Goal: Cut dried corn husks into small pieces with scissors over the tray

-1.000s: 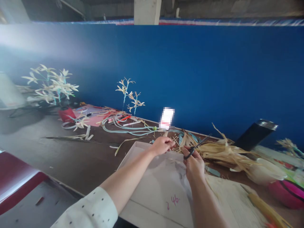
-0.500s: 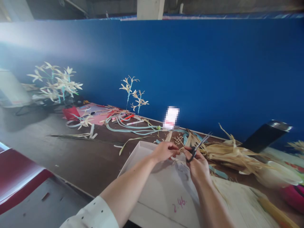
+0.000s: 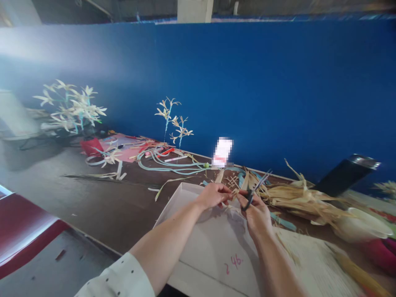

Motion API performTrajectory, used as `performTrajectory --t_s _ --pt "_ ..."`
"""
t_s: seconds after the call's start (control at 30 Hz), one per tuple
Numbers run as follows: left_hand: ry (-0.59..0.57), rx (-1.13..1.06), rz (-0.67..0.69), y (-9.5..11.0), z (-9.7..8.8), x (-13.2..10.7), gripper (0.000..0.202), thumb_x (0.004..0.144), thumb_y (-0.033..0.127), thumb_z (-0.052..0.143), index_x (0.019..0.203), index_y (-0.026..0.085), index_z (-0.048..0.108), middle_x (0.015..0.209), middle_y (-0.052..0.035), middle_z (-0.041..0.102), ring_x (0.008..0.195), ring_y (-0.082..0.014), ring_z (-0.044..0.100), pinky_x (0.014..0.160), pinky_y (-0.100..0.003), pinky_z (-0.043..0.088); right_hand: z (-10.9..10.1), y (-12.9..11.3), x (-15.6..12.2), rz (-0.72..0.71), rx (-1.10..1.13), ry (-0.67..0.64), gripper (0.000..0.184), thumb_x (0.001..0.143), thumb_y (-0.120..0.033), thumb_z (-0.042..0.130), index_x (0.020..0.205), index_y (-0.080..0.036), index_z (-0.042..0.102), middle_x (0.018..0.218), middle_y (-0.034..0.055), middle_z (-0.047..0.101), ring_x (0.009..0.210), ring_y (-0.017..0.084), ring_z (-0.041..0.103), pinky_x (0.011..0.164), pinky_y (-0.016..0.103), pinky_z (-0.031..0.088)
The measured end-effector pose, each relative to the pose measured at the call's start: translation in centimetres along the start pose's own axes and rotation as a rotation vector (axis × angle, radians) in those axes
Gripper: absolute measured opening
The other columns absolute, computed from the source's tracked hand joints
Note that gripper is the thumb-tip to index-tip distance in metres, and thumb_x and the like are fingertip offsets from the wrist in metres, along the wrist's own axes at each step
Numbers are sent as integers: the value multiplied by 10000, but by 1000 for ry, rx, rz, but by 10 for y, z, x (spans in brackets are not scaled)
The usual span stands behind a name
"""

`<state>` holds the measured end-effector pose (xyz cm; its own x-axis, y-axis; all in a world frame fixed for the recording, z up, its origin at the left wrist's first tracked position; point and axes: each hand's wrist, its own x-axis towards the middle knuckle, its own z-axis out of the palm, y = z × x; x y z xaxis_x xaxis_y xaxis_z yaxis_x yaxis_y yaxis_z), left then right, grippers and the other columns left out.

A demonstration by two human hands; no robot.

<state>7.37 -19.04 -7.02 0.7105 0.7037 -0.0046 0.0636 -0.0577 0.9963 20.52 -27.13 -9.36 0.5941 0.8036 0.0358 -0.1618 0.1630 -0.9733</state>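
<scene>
My left hand pinches a small piece of dried husk between thumb and fingers, above a white box lid. Close against it, my right hand is closed around a pair of scissors with dark handles, the blades pointing up and away to the right. Its thumb and fingertip also meet the husk piece. Pale scraps lie on the lid below my hands. Just right of the scissors spreads a pile of dried corn husks.
Light-blue tubing and strips lie behind the lid. Husk flowers on blue stems stand at the left, with smaller ones mid-back. A pixelated bright screen leans at the blue partition. A black flask and white bowl are right.
My right hand and the scissors have shifted slightly left, and the blades have tipped a little. Both hands stay together at the husk piece.
</scene>
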Motion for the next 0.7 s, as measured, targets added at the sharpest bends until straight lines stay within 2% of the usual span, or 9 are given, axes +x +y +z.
performTrajectory --t_s 0.17,0.4,0.57,0.7 --pt "-16 -1 -7 3 0 -1 342 687 424 653 842 121 619 831 -65 658 631 -89 577 497 -179 443 -1 1 0 -11 -5 10 475 502 -384 814 887 -168 642 462 -84 436 378 49 284 383 192 168" --pt "10 -2 9 1 0 0 308 694 391 651 839 122 606 727 -28 609 582 -76 538 460 -167 421 1 -4 -3 5 -3 -7 467 512 -374 808 887 -150 644 468 -83 416 389 46 280 380 194 174" --pt "-29 17 -5 4 2 -4 391 628 431 702 852 124 610 712 -22 578 590 -77 508 466 -174 402 1 -5 -4 36 49 20 464 515 -336 810 906 -146 646 480 -75 443 389 39 286 379 183 181" --pt "-40 13 -12 4 5 -5 367 621 417 705 814 117 618 680 -24 579 565 -81 495 475 -200 397 2 -5 -4 47 47 24 421 527 -314 807 883 -163 642 491 -72 465 394 39 309 386 174 200"
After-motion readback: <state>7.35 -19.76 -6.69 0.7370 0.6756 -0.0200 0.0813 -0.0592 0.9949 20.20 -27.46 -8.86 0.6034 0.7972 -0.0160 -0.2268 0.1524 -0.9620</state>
